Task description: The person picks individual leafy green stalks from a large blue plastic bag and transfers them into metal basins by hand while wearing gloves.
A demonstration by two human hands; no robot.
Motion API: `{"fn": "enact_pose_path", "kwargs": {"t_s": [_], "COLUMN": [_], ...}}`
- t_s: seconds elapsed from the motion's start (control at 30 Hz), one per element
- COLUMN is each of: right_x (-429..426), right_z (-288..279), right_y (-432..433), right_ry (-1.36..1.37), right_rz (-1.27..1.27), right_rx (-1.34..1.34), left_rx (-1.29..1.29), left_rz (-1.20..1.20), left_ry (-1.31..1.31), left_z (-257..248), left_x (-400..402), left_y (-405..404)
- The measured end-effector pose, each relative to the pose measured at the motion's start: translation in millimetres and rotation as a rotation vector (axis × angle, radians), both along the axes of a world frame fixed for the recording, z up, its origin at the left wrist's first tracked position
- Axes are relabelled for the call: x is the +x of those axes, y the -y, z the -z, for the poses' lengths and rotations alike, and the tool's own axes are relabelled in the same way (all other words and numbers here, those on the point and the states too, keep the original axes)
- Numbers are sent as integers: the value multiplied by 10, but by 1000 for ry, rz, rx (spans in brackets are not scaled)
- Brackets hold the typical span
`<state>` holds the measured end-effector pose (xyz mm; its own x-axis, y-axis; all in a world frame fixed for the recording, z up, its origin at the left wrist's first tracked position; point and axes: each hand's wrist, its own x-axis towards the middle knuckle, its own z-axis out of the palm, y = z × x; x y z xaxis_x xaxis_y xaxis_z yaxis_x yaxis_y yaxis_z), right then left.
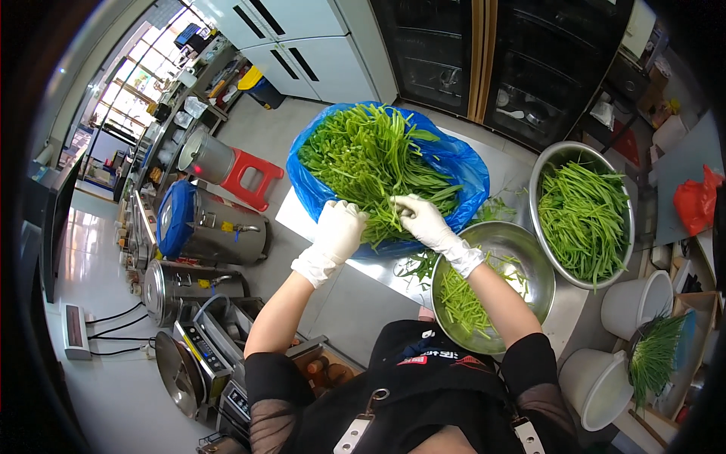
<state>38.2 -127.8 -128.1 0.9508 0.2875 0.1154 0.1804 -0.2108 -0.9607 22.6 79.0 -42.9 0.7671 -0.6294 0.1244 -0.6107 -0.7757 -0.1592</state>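
Note:
A heap of long-stemmed leafy greens [374,147], which look like water spinach, fills a blue plastic bag [468,164] on a metal table. My left hand [340,227], in a white glove, is curled around stems at the near edge of the heap; its fingertips are partly hidden. Just to its right, my gloved right hand [420,218] pinches stems between thumb and fingers. Beneath my right forearm is a steel bowl [539,272] holding short cut stems [465,301]. A larger steel basin [629,227] on the right is piled with leafy lengths [581,215].
Loose leaves lie on the metal table [300,207] beside the bag. White buckets [595,386] and a bunch of thin green stalks [658,352] stand at the right. On the left are a red stool [249,176] and steel drums [227,227]. Refrigerators [323,62] line the back.

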Motion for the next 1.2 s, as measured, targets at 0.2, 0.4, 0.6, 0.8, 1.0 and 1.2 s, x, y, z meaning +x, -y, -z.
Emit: {"fn": "enact_pose_path", "kwargs": {"t_s": [0.2,0.4,0.6,0.8,1.0,1.2], "right_x": [-86,-97,-146,-158,-187,-294], "right_z": [10,-3,-80,-306,-788,-1346], "right_y": [-122,-183,-205,-28,-30,37], "right_ry": [-252,-151,-74,270,628,828], "right_rz": [-27,-40,-12,232,359,269], "right_rx": [206,221,158,-134,-122,-66], "left_rx": [-264,-440,-885,-1223,-1425,-1532], "left_rz": [-100,-226,-453,-648,-504,-377], "left_ry": [64,91,-113,-293,-158,-220], "left_z": [-233,-77,-17,-429,-820,-1163], "left_x": [-341,-426,-272,-208,-239,-450], "left_y": [340,457,127,-106,-295,-162]}}
